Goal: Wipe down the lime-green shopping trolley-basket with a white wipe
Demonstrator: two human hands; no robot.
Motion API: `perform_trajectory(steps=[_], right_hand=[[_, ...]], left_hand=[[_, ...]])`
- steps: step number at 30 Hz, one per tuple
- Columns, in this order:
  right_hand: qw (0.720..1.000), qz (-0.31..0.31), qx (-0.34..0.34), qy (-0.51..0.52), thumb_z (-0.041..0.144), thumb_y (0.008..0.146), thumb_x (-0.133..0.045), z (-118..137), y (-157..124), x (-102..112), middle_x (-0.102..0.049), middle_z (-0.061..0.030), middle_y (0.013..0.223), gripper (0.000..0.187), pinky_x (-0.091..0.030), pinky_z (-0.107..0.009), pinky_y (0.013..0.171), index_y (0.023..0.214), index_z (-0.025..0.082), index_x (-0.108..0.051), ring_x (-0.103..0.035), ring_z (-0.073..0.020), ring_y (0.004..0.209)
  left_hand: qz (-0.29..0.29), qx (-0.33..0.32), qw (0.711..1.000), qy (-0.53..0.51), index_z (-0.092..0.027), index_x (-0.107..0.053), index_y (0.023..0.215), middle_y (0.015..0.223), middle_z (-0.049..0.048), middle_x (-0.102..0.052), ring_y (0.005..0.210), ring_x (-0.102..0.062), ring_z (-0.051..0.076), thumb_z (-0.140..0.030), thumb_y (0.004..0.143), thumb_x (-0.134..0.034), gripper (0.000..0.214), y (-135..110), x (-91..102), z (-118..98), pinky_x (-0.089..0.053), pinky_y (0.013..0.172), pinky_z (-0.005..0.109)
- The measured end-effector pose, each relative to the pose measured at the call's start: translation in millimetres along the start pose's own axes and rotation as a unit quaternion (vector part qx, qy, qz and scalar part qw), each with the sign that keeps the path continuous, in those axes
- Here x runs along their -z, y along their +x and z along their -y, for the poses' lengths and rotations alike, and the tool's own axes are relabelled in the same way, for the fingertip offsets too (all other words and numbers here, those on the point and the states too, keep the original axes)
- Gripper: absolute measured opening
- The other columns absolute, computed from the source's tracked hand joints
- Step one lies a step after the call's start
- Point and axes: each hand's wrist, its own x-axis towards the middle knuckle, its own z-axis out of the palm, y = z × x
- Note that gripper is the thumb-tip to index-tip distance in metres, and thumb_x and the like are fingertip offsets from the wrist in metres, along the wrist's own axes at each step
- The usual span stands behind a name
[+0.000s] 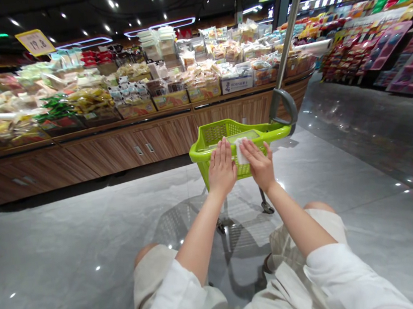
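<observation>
In front of me stands a small lime-green shopping cart (277, 131) with a perforated basket and grey legs on casters. My left hand (222, 166) lies with its fingers stretched over the near rim, and nothing shows in it. Beside it, my right hand (259, 160) presses a white tissue (241, 154) against the same edge, with its fingers over the tissue. Part of the tissue is hidden under those fingers. A clear panel (248, 135) sits along the top of the near rim, between and beyond my hands.
A tall metal pole (292, 24) rises from a grey loop (284, 106) at the cart's right. Behind runs a wooden display counter (122, 148) heaped with packaged food. A price sign (35, 42) stands at the left. More shelves (352, 49) line the right. Glossy grey tiles (71, 253) cover the floor.
</observation>
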Motion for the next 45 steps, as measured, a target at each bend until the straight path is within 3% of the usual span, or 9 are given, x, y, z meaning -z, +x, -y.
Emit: perform_trajectory(steps=[5, 12, 15, 18, 21, 28, 36, 42, 45], right_hand=[[0.980, -0.079, -0.177, -0.037, 0.004, 0.081, -0.031, -39, -7, 4, -0.048, -0.0083, 0.151, 0.073, -0.017, -0.053, 0.118, 0.150, 0.027, -0.040, -0.042, -0.0193, 0.142], [0.999, 0.028, 0.035, 0.024, 0.007, 0.089, -0.035, 24, 10, -1, -0.048, -0.0070, 0.151, 0.065, -0.018, -0.044, 0.121, 0.152, 0.025, -0.037, -0.040, -0.0170, 0.143], [1.000, 0.010, 0.007, 0.011, 0.007, 0.088, -0.035, 4, 6, 5, -0.047, -0.0071, 0.151, 0.066, -0.017, -0.045, 0.121, 0.151, 0.026, -0.037, -0.042, -0.0175, 0.141], [0.993, -0.060, -0.099, -0.017, 0.004, 0.084, -0.032, -33, -1, 8, -0.050, -0.0077, 0.149, 0.070, -0.018, -0.050, 0.119, 0.149, 0.027, -0.041, -0.046, -0.0188, 0.138], [0.983, -0.092, -0.155, -0.036, 0.003, 0.082, -0.031, -36, -1, 6, -0.051, -0.0084, 0.148, 0.070, -0.018, -0.052, 0.119, 0.148, 0.026, -0.044, -0.047, -0.0197, 0.138], [0.998, 0.011, 0.048, 0.026, 0.008, 0.092, -0.035, 28, 11, 3, -0.049, -0.0069, 0.150, 0.062, -0.014, -0.043, 0.122, 0.151, 0.025, -0.038, -0.040, -0.0154, 0.143], [0.986, -0.100, -0.131, -0.010, 0.003, 0.084, -0.032, -26, 3, 3, -0.051, -0.0080, 0.148, 0.070, -0.015, -0.055, 0.120, 0.148, 0.028, -0.043, -0.049, -0.0199, 0.137], [0.999, 0.002, 0.032, 0.026, 0.008, 0.090, -0.036, 28, 8, 0, -0.049, -0.0074, 0.150, 0.064, -0.014, -0.046, 0.122, 0.152, 0.026, -0.036, -0.041, -0.0171, 0.142], [1.000, -0.005, 0.024, 0.012, 0.007, 0.089, -0.036, 9, 3, 4, -0.049, -0.0072, 0.150, 0.065, -0.011, -0.048, 0.122, 0.151, 0.027, -0.037, -0.043, -0.0176, 0.141]], left_hand=[[0.002, 0.006, 1.000, 0.015, -0.007, -0.005, 0.157, 0.165, 0.0135, -0.019, 0.154, -0.009, 0.022, -0.023, 0.095, -0.036, 0.071, 1, -1.1, -4, -0.015, 0.125, 0.044], [0.003, 0.008, 1.000, 0.006, -0.007, -0.003, 0.157, 0.165, 0.0143, -0.016, 0.154, -0.008, 0.023, -0.023, 0.092, -0.041, 0.077, 0, -2.2, -2, -0.016, 0.125, 0.046], [0.002, 0.007, 1.000, 0.001, -0.008, -0.002, 0.157, 0.165, 0.0135, -0.017, 0.154, -0.008, 0.022, -0.022, 0.093, -0.039, 0.075, 0, -1.1, -2, -0.016, 0.125, 0.046], [0.000, 0.008, 1.000, 0.000, -0.008, -0.002, 0.157, 0.165, 0.0137, -0.019, 0.154, -0.008, 0.022, -0.023, 0.095, -0.037, 0.073, 1, -1.6, -4, -0.017, 0.125, 0.046], [-0.006, 0.012, 1.000, 0.003, -0.007, -0.001, 0.157, 0.165, 0.0139, -0.018, 0.154, -0.008, 0.022, -0.023, 0.095, -0.037, 0.073, 1, -3.6, -7, -0.017, 0.124, 0.046], [-0.004, 0.007, 1.000, 0.008, -0.008, -0.004, 0.157, 0.165, 0.0135, -0.017, 0.154, -0.008, 0.023, -0.024, 0.092, -0.040, 0.076, -1, -3.2, -4, -0.016, 0.125, 0.045], [-0.008, 0.012, 1.000, -0.004, -0.008, -0.001, 0.157, 0.165, 0.0137, -0.018, 0.154, -0.009, 0.022, -0.023, 0.094, -0.036, 0.074, 1, -4.9, -8, -0.017, 0.124, 0.046], [-0.003, 0.008, 1.000, -0.002, -0.008, -0.001, 0.157, 0.165, 0.0143, -0.016, 0.154, -0.007, 0.023, -0.023, 0.092, -0.040, 0.077, -2, -3.3, -7, -0.016, 0.125, 0.046], [-0.001, 0.004, 1.000, -0.007, -0.010, -0.001, 0.157, 0.165, 0.0133, -0.017, 0.154, -0.008, 0.022, -0.023, 0.093, -0.038, 0.075, -2, -0.9, -6, -0.017, 0.125, 0.046]])
